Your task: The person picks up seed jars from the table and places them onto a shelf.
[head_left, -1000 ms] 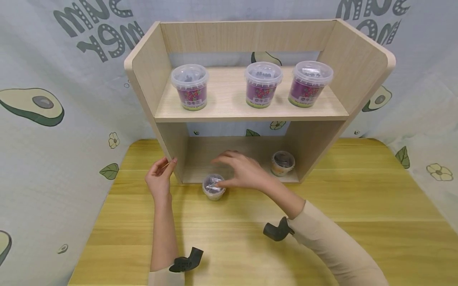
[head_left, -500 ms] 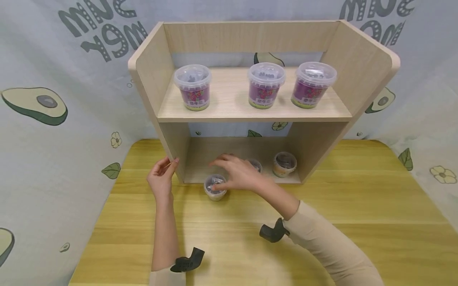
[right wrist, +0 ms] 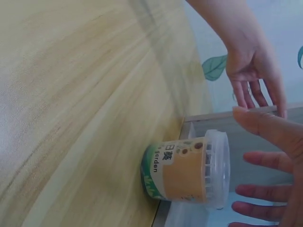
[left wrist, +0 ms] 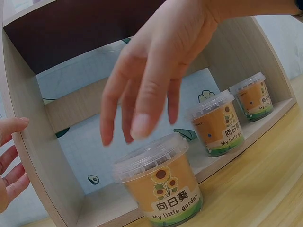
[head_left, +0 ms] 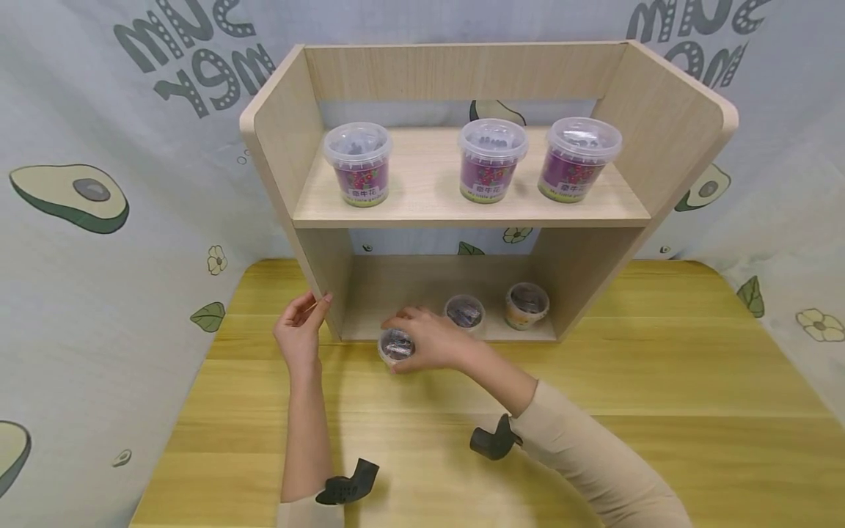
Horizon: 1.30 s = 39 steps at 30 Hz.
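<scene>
A lidded plastic cup (head_left: 394,346) with an orange sunflower label stands on the table at the lower shelf's front edge. Just over its clear lid, my right hand (head_left: 432,341) reaches with fingers spread and pointing down; the left wrist view shows the fingertips (left wrist: 140,126) right above the lid (left wrist: 150,153). The right wrist view has the label (right wrist: 182,170) partly turned away. My left hand (head_left: 300,330) holds the front edge of the left side panel (head_left: 315,275) of the wooden shelf, thumb at the edge and fingers along the outer side.
Two matching sunflower cups, one in the middle (head_left: 464,313) and one at the right (head_left: 527,305), stand on the lower shelf. Three purple-labelled cups stand on the upper shelf board (head_left: 422,209). The wooden table (head_left: 422,440) extends in front, with a printed cloth (head_left: 132,293) behind.
My right hand has moved down and slightly left over the front cup, uncovering the middle cup on the lower shelf. The left hand keeps its place on the side panel.
</scene>
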Available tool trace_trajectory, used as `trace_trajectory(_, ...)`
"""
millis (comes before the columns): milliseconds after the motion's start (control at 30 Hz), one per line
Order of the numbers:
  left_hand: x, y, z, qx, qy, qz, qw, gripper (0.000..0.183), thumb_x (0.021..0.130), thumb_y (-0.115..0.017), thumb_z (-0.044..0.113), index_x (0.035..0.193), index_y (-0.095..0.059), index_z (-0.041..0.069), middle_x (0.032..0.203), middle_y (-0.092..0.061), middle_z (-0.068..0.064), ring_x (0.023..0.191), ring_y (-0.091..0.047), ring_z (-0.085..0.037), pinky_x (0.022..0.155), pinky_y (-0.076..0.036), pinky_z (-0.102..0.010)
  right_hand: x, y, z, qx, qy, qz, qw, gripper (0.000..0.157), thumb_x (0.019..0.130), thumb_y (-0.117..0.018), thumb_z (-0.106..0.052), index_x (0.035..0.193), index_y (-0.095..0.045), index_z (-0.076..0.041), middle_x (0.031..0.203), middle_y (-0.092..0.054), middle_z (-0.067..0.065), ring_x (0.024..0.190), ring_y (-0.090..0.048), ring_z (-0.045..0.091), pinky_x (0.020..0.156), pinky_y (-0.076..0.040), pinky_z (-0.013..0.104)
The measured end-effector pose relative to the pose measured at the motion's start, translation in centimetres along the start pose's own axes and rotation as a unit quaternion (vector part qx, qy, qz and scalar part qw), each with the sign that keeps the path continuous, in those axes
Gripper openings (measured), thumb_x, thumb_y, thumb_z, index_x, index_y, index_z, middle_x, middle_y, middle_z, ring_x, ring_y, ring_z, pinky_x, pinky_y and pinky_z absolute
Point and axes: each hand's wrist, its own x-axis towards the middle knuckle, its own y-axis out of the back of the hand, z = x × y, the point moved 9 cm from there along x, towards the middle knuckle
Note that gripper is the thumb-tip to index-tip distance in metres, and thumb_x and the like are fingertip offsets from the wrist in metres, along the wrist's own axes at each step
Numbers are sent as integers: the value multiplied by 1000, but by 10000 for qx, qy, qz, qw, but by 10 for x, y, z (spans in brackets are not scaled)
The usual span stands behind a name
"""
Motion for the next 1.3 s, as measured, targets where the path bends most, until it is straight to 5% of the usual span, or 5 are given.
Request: trace_trajectory(1300,2,0,-2,17,83,29,10000,18,69,-78,6,79,-70,19,78,-68,10,70,-63,-7,69,-51,-19,12,-19,5,258,-94,97,9996,66,71,-78,-25,128,-48,-14,124,-49,14,108,-52,29,75,-50,45)
